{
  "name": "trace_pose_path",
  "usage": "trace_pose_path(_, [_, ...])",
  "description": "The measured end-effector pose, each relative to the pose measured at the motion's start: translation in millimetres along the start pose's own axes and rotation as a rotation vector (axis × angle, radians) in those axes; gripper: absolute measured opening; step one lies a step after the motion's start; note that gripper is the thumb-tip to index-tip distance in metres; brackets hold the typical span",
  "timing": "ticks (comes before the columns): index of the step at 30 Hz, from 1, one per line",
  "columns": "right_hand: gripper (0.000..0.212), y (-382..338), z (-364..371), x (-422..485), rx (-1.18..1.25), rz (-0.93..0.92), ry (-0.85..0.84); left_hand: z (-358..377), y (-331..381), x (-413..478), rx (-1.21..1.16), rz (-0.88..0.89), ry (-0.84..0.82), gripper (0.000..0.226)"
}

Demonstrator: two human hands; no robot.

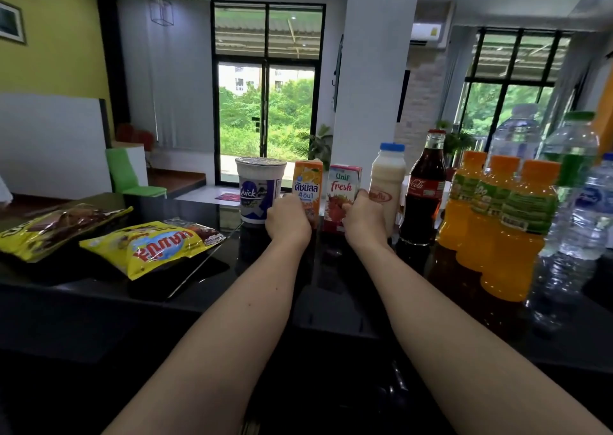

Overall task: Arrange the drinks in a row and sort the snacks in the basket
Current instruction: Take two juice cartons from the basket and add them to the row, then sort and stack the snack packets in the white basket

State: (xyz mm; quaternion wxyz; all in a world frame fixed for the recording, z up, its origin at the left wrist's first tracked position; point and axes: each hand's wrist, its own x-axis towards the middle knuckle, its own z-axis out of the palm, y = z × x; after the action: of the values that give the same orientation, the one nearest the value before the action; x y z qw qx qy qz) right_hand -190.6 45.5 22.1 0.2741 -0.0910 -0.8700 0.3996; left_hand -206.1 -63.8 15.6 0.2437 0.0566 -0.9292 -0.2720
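My left hand [288,220] grips an orange juice carton [309,182] standing on the black counter [331,288]. My right hand [364,217] grips a red "Unif fresh" carton [343,189] right beside it. To their right stand a white milk bottle [386,182], a cola bottle [424,192], three orange-drink bottles [510,229] and several water bottles [577,195]. Left of the cartons stands a white instant-noodle cup [258,189]. Yellow snack bags [149,248] [49,229] lie at the left. No basket is in view.
A small dark snack packet [202,230] lies behind the nearer yellow bag. Beyond the counter's far edge are a white pillar [374,69], a green chair [132,175] and glass doors [265,102].
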Motion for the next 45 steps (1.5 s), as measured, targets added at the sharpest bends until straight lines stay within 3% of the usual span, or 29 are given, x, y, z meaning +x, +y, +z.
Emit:
trace_pose_path(5, [0.025,11.4,4.7,-0.1,0.036,-0.048,0.01,-4.4,-3.9,-5.8,0.002,0.011,-0.036,0.019])
trace_pose_path(9, [0.022,9.7,-1.3,-5.9,0.201,0.109,-0.008,-11.1,-6.0,-13.1,-0.022,0.029,-0.071,0.022])
trace_pose_path(13, [0.029,3.0,-14.7,-25.2,0.285,0.123,0.033,-20.5,-14.0,-34.3,-0.016,0.072,-0.093,0.024])
trace_pose_path(17, [0.027,-1.0,-22.3,-28.6,0.138,0.175,-0.018,-42.0,-30.8,-52.9,0.017,0.194,-0.081,0.025])
trace_pose_path(21, [0.02,-8.9,-27.0,-41.9,-0.105,0.097,-0.039,-101.1,-54.3,-56.3,-0.014,0.378,0.087,0.027])
trace_pose_path(24, [0.018,-12.6,-28.8,-55.2,-0.219,0.066,-0.032,-156.8,-77.6,-47.5,-0.05,0.405,0.25,0.025])
trace_pose_path(27, [0.016,-21.6,-24.1,-72.5,-0.25,-0.012,-0.077,-206.4,-114.4,-40.4,-0.005,0.275,0.335,0.027])
trace_pose_path(30, [0.012,-42.2,-11.9,-94.4,-0.134,-0.118,-0.118,-231.3,-171.5,-33.1,0.128,-0.046,0.175,0.041])
trace_pose_path(32, [0.025,-63.5,-2.1,-111.7,-0.01,-0.198,-0.179,-234.7,-206.8,-34.9,0.173,-0.187,0.025,0.062])
trace_pose_path(35, [0.055,-100.8,11.4,-138.3,0.178,-0.377,-0.448,-227.0,-237.3,-38.1,0.124,-0.197,-0.122,0.09])
trace_pose_path(38, [0.076,-131.0,31.7,-160.8,0.04,-0.538,-0.64,-215.0,-249.8,-42.6,0.076,-0.176,-0.201,0.108])
trace_pose_path(42, [0.079,-133.4,59.2,-177.2,-0.148,-0.491,-0.693,-195.2,-253.5,-44.3,0.251,-0.2,-0.15,0.086])
trace_pose_path(45, [0.072,-125.9,66.3,-182.6,-0.208,-0.524,-0.524,-191.0,-248.1,-46.5,0.292,-0.17,-0.031,0.058])
